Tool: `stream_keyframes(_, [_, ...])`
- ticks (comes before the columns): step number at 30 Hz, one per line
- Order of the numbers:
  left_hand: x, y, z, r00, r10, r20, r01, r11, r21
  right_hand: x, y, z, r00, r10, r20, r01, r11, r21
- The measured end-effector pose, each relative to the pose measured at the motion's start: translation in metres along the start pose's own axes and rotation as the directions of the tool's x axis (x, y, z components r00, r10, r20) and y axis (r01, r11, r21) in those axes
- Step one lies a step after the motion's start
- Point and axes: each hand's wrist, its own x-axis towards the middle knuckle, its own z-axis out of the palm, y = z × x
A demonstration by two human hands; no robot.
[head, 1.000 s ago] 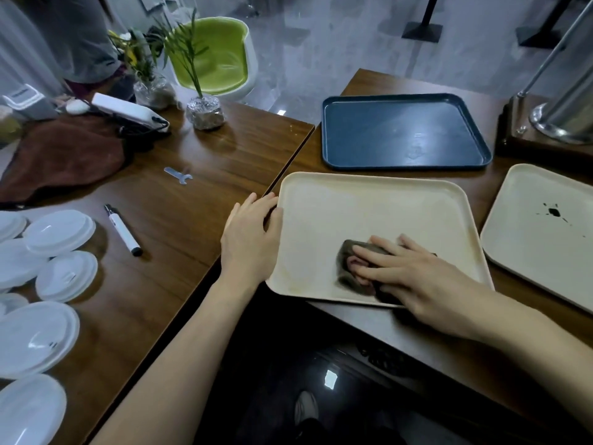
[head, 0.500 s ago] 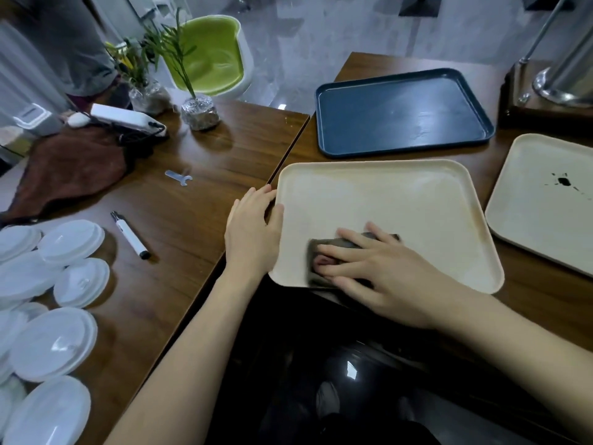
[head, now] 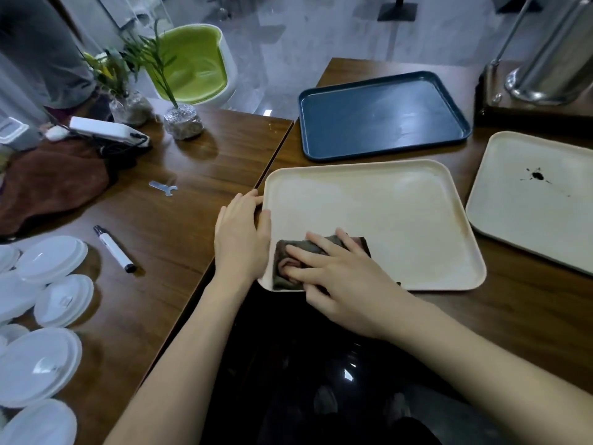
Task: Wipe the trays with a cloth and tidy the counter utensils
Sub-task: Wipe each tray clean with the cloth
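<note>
My right hand presses the cloth flat under straight fingers, centre frame, in the lower-left corner of the cream tray; my left hand grips its left rim.

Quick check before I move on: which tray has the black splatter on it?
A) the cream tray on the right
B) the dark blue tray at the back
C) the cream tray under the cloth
A: the black splatter sits on the right cream tray; the dark blue tray and the middle cream tray show none.
</note>
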Motion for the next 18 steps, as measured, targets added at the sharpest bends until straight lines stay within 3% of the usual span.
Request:
stream_keyframes(8, [-0.002, 0.008, -0.003, 0.999, -0.041, 0.025, 0.039, 0.997, 0.060, -0.082, 0.078, -0.022, 0.952, 0.301, -0.052, -0.302, 0.953, 0.002])
stream_keyframes(14, [0.009, 0.008, 0.009, 0.989, -0.026, 0.143, -0.010, 0.970, 0.244, -0.083, 0.073, -0.018, 0.944, 0.316, -0.093, -0.318, 0.948, -0.007])
stream_keyframes(18, [0.005, 0.012, 0.015, 0.989, 0.027, 0.144, -0.055, 0.979, 0.194, -0.078, 0.072, -0.010, 0.948, 0.301, -0.101, -0.307, 0.950, -0.054])
